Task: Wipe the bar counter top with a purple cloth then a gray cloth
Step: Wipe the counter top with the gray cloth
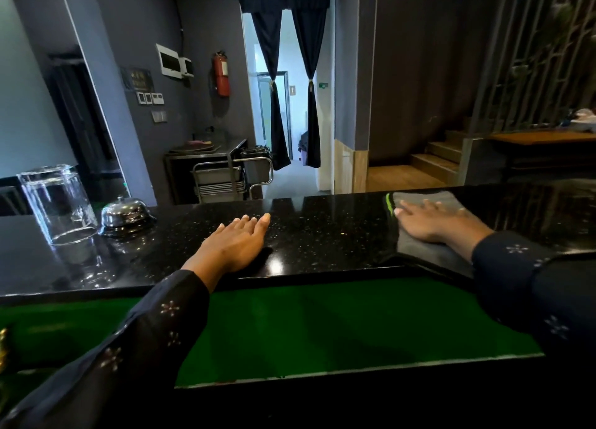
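Here, the right hand presses flat, fingers spread, on a soft gray cloth lying on the glossy, speckled black counter; the left hand rests open, fingers straight, on bare stone. Further left stand an upturned clear glass and a domed metal bell.

The black speckled stone worktop is gleaming glossy. The soft grey cloth at right is looking matt. At left, a clear glass tumbler and a polished metal bell are shining.

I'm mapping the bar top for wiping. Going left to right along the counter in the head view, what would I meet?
Upturned clear glass → silver call bell → left hand flat on the black counter top → gray cloth under the right hand.
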Motion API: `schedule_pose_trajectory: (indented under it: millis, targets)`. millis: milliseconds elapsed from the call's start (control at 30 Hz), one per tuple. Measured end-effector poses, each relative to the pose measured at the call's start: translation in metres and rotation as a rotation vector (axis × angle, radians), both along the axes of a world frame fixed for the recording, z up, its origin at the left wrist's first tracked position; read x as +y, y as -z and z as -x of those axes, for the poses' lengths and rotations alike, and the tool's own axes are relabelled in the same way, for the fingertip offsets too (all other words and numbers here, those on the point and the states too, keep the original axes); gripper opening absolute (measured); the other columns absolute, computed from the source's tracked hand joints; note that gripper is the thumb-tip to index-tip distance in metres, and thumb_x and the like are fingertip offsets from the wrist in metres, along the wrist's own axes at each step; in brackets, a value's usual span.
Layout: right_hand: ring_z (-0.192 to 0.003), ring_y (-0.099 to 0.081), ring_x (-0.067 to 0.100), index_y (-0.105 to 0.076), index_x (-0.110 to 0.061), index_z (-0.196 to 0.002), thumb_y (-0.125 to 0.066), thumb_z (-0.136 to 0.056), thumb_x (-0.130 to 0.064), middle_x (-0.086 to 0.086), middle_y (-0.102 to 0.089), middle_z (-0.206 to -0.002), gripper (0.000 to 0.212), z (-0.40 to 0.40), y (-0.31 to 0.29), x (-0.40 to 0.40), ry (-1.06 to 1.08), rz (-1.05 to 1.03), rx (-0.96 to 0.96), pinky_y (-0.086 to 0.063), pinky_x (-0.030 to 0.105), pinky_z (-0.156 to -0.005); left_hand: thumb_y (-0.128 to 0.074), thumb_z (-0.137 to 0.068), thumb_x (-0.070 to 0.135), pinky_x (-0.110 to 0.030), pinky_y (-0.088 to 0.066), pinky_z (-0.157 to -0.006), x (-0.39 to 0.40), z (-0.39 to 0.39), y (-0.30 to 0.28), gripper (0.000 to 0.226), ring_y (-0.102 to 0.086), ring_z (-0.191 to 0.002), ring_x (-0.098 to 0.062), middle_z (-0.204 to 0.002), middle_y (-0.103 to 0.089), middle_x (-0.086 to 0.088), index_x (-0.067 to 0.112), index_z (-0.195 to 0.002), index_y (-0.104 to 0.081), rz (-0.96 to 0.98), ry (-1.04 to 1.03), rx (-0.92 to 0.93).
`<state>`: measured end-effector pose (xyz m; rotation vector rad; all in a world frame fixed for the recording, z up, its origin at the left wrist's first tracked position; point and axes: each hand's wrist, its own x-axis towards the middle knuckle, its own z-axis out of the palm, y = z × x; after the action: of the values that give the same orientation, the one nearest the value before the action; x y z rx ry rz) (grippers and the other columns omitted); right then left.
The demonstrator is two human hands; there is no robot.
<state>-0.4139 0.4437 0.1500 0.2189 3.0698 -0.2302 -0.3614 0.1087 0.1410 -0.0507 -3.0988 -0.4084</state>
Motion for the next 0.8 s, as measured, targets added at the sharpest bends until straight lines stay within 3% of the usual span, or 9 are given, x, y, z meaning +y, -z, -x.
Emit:
schedule_pose_trajectory:
  millis: [167, 333, 400, 467, 567, 633, 800]
  targets:
    - [-0.146, 0.005, 0.04, -0.001, -0.032, -0.153, -0.007, -0.098, -0.055, 0.017, 0.005, -0.161, 0.06, -0.03, -0.006, -0.067, -0.17, 0.015, 0.015, 0.005, 0.064, -0.113, -0.004, -0.098, 0.051, -0.039, 0.001, -0.118, 0.001, 0.004, -0.002, 0.061, -0.002, -0.147, -0.014, -0.16, -0.006, 0.0, 0.023, -0.151, -0.011, 0.014, -0.021, -0.033]
    - [-0.146, 0.01, 0.037, -0.003, -0.03, -0.154, -0.009, -0.099, -0.054, 0.016, 0.007, -0.161, 0.06, -0.052, 0.003, -0.109, -0.383, 0.057, 0.012, 0.012, 0.063, -0.112, -0.012, -0.099, 0.049, -0.04, -0.002, -0.118, 0.001, 0.0, -0.003, 0.059, -0.009, -0.146, -0.016, -0.159, -0.015, -0.001, 0.021, -0.15, -0.021, -0.017, -0.072, 0.0]
    - [-0.147, 0.009, 0.036, -0.007, -0.028, -0.154, -0.009, -0.098, -0.055, 0.015, 0.005, -0.161, 0.062, -0.051, 0.001, -0.107, -0.406, 0.111, -0.01, 0.012, 0.062, -0.112, -0.021, -0.099, 0.049, -0.043, -0.007, -0.118, 0.003, -0.007, -0.005, 0.056, -0.02, -0.145, -0.018, -0.155, -0.029, -0.003, 0.021, -0.146, -0.033, 0.109, -0.13, 0.19]
    - [-0.148, -0.003, 0.035, -0.022, -0.026, -0.152, -0.013, -0.099, -0.053, 0.012, -0.01, -0.161, 0.06, -0.048, -0.006, -0.098, -0.462, 0.287, 0.007, 0.003, 0.061, -0.114, -0.031, -0.097, 0.047, -0.046, -0.016, -0.117, 0.019, -0.019, -0.01, 0.051, -0.035, -0.138, -0.02, -0.146, -0.044, -0.005, 0.021, -0.14, -0.042, 0.219, -0.152, 0.426]
    - [-0.143, -0.025, 0.03, -0.039, -0.022, -0.143, -0.025, -0.102, -0.041, 0.009, -0.033, -0.153, 0.047, -0.047, -0.022, -0.065, -0.495, 0.572, 0.191, -0.018, 0.054, -0.115, -0.042, -0.093, 0.047, -0.043, -0.021, -0.115, 0.077, -0.033, -0.025, 0.051, -0.045, -0.13, -0.021, -0.14, -0.05, -0.004, 0.022, -0.137, -0.044, 0.131, -0.077, 0.518]
    - [-0.148, -0.013, 0.027, -0.032, -0.023, -0.148, -0.025, -0.103, -0.04, 0.006, -0.024, -0.158, 0.049, -0.04, -0.026, -0.027, -0.461, 0.423, 0.257, -0.008, 0.053, -0.118, -0.037, -0.094, 0.052, -0.043, -0.018, -0.116, 0.127, -0.034, -0.028, 0.056, -0.036, -0.136, -0.02, -0.146, -0.042, -0.004, 0.023, -0.141, -0.039, 0.122, 0.042, 0.436]
    - [-0.149, 0.004, 0.028, -0.016, -0.029, -0.153, -0.017, -0.1, -0.053, 0.007, -0.002, -0.163, 0.058, -0.019, -0.005, 0.051, -0.305, 0.069, 0.052, 0.002, 0.054, -0.116, -0.014, -0.09, 0.068, -0.05, 0.004, -0.115, 0.21, -0.015, -0.004, 0.074, 0.003, -0.146, -0.03, -0.16, -0.002, -0.007, 0.026, -0.152, -0.009, 0.105, 0.07, -0.012]
